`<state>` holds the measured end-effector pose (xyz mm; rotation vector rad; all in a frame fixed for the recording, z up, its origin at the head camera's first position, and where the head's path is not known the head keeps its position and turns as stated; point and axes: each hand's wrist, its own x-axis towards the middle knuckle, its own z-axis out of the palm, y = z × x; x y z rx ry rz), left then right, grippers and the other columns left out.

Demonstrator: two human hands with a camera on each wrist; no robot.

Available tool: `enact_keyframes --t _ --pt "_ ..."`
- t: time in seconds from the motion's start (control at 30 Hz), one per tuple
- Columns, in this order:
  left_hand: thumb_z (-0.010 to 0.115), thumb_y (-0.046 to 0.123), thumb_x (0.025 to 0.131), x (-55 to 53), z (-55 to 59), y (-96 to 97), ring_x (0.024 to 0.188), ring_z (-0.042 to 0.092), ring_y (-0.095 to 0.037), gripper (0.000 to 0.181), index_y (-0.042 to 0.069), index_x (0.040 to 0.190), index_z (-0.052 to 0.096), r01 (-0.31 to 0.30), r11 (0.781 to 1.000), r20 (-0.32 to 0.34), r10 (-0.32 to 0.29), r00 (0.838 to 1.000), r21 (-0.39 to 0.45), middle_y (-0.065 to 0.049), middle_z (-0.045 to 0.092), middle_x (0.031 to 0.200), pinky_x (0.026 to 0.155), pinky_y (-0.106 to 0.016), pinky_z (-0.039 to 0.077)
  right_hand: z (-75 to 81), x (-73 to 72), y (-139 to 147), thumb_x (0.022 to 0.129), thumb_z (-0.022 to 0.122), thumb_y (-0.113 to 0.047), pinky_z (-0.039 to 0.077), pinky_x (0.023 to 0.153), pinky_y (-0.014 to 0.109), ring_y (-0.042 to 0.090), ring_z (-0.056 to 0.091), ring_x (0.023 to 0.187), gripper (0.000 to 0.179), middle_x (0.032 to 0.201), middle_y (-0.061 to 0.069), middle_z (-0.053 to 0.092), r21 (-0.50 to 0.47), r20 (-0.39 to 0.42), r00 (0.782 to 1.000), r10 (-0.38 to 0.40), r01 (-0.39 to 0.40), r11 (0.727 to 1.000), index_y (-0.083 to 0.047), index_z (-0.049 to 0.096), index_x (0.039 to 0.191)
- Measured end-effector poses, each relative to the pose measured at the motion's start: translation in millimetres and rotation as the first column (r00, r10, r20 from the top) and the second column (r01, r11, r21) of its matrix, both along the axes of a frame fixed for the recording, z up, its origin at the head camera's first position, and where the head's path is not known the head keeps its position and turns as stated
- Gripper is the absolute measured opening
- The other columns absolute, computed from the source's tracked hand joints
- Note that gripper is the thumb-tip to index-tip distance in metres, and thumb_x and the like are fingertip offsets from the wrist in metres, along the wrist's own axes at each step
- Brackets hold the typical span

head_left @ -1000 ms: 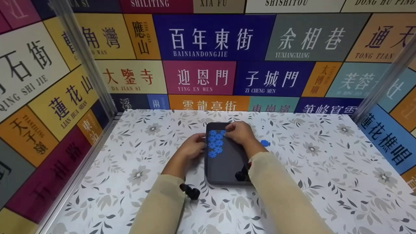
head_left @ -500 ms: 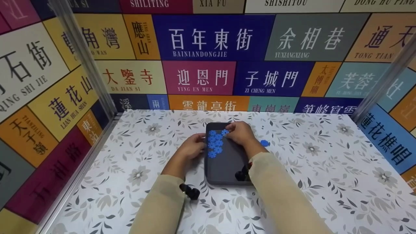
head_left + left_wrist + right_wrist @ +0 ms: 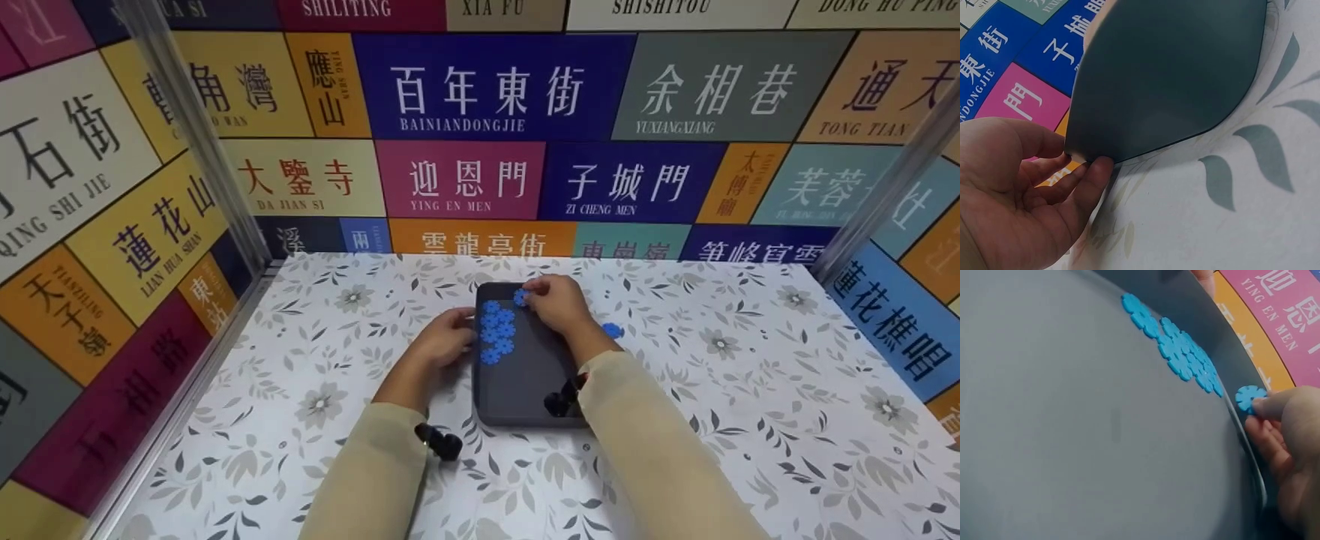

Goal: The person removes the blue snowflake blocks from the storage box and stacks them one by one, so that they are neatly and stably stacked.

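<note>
A dark grey tray lies on the table, with several blue flower-shaped plastic discs grouped flat along its left side. My right hand, at the tray's far end, pinches one blue notched disc between thumb and fingers. In the right wrist view that disc is raised by the far wall, apart from the group. At the tray's left side, my left hand holds the outer wall; the left wrist view shows thumb and fingertips against its edge.
Another blue piece lies on the floral tablecloth right of the tray, partly behind my right wrist. Panels with Chinese lettering enclose the back and sides. Black wrist cameras sit on both sleeves.
My right hand has lifted the pinched disc slightly away from the group, toward the tray's far rim. The left hand and the tray stay where they were.
</note>
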<state>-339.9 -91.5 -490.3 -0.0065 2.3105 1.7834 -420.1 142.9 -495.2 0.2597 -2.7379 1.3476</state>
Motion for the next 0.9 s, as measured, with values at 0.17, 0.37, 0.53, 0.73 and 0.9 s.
enact_keyframes --t 0.17,0.37,0.53,0.73,0.9 --pt "0.056 0.004 0.100 -1.4 0.3 0.0 0.128 0.065 -0.029 0.055 0.005 0.154 0.054 -0.009 1.000 0.016 0.009 1.000 -0.008 -0.019 0.064 0.149 0.107 -0.043 0.055 6.8 0.5 -1 0.100 0.072 -0.014 0.061 0.091 0.043 0.029 0.075 0.105 0.020 0.117 0.015 0.079 -0.100 -0.019 1.000 -0.023 0.021 0.995 -0.008 0.081 0.117" --pt "0.057 0.003 0.099 -0.8 -0.4 -1.2 0.125 0.065 -0.027 0.056 0.005 0.154 0.053 -0.016 0.999 0.033 0.015 0.999 0.035 -0.018 0.063 0.149 0.103 -0.039 0.055 22.0 0.2 0 0.098 0.074 -0.012 0.062 0.081 0.027 0.015 0.076 0.088 0.022 0.113 0.017 0.080 -0.267 0.003 0.999 -0.050 0.050 0.962 -0.005 0.080 0.118" --pt "0.059 0.005 0.098 -1.1 -1.3 -1.9 0.124 0.066 -0.027 0.057 0.006 0.155 0.054 -0.032 0.998 0.055 0.030 0.998 0.046 -0.016 0.064 0.149 0.102 -0.039 0.055 35.5 4.6 10 0.098 0.075 -0.012 0.064 0.081 0.026 0.009 0.075 0.084 0.026 0.112 0.013 0.077 -0.401 0.064 0.995 -0.081 0.100 0.910 -0.003 0.078 0.123" --pt "0.059 0.005 0.098 -0.7 -1.1 -2.0 0.125 0.066 -0.028 0.058 0.008 0.155 0.053 -0.033 0.998 0.067 0.030 0.997 0.054 -0.015 0.063 0.150 0.104 -0.040 0.055 39.2 17.9 37 0.099 0.075 -0.017 0.065 0.087 0.033 0.007 0.074 0.083 0.034 0.107 0.006 0.074 -0.467 0.051 0.986 -0.158 0.164 0.869 -0.001 0.075 0.129" --pt "0.059 0.005 0.097 0.3 -0.7 -1.9 0.122 0.066 -0.027 0.059 0.008 0.156 0.054 -0.032 0.998 0.060 0.028 0.998 0.058 -0.015 0.064 0.149 0.102 -0.039 0.056 36.9 31.7 65 0.101 0.074 -0.024 0.064 0.083 0.026 0.007 0.072 0.085 0.039 0.110 0.004 0.075 -0.457 0.048 0.981 -0.188 0.189 0.869 -0.001 0.073 0.132"
